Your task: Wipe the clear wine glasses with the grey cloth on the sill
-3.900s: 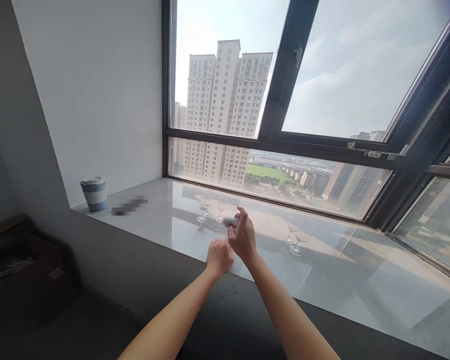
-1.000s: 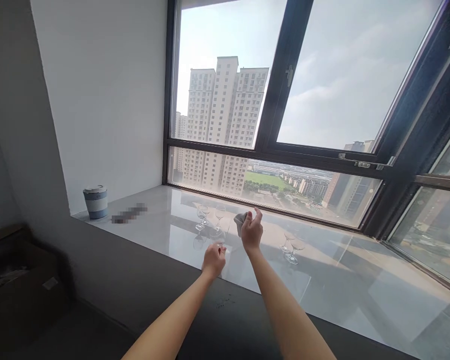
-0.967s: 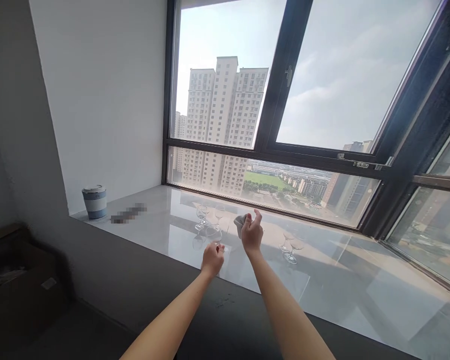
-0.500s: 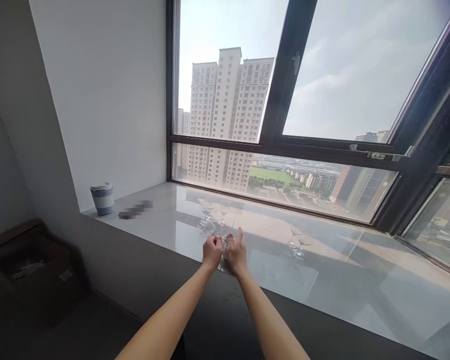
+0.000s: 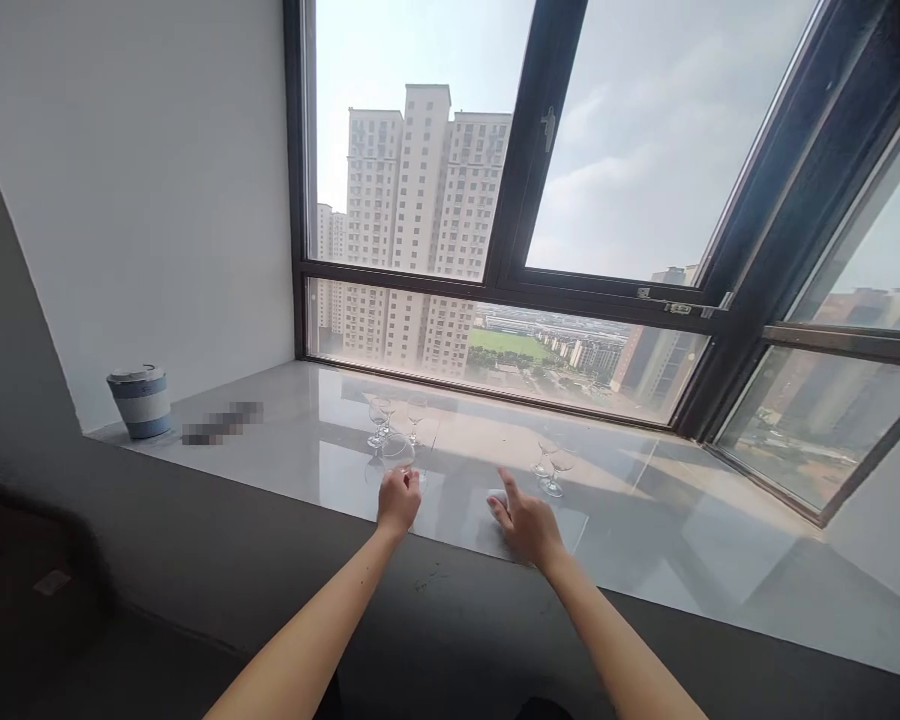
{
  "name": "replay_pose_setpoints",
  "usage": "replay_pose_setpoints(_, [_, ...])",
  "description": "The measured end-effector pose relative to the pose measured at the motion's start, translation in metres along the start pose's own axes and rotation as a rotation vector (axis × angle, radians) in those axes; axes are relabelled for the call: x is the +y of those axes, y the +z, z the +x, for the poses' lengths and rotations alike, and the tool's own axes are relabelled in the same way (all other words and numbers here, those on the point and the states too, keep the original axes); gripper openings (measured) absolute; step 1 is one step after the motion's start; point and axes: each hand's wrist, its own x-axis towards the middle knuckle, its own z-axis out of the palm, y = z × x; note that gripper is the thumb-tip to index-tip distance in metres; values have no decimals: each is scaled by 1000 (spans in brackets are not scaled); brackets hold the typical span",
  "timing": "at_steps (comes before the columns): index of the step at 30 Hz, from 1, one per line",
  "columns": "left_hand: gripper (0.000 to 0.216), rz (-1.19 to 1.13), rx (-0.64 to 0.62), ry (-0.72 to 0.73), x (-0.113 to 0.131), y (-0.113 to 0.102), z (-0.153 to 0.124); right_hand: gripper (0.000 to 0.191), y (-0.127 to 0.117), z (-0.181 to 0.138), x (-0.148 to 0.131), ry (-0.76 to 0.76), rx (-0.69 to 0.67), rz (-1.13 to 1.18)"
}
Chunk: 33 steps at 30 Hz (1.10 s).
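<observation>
My left hand [image 5: 400,500] is closed in a pinch at the front of the sill. A clear stemmed glass [image 5: 397,447] leans just beyond its fingertips, apparently held by the stem. To the right, my right hand [image 5: 531,522] has its index finger stretched forward and the other fingers curled. Something pale and rounded [image 5: 498,494] shows by its thumb; what it is I cannot make out. Several stemmed glasses [image 5: 416,418] stand upright beyond my left hand. Two more stemmed glasses [image 5: 552,470] stand close behind my right hand.
The glossy grey windowsill [image 5: 270,465] runs under a dark-framed window [image 5: 495,290]. A blue-and-white lidded cup [image 5: 141,404] stands at the sill's left end, beside a pixelated item [image 5: 221,424]. The sill's front edge drops to a dark wall [image 5: 450,590].
My hands were together over a clear object. The right hand has moved away to the right, while the left stays near the leaning glass. The view has turned to the right.
</observation>
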Motion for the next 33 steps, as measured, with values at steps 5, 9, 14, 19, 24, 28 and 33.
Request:
replay_pose_setpoints(5, [31,58,-31,37,3,2,-1,55,-14,-51,96,312,56,-105])
replay_pose_setpoints(9, [31,61,-50,64,6,3,-2,56,-18,-78,154,603,145,-95])
replay_pose_setpoints(14, [32,74,-85,90,6,3,-4,56,-12,-84,182,848,255,-6])
replay_pose_setpoints(19, [28,131,-118,178,8,1,-8,50,-7,-80,180,889,288,41])
replay_pose_setpoints(24, [24,135,-200,286,37,8,-10,50,-4,-80,183,887,327,44])
replay_pose_setpoints(28, [21,136,-392,444,83,35,-17,50,-3,-81,183,902,339,57])
replay_pose_setpoints(33, [19,70,-576,530,131,85,-28,48,-8,-82,177,940,344,91])
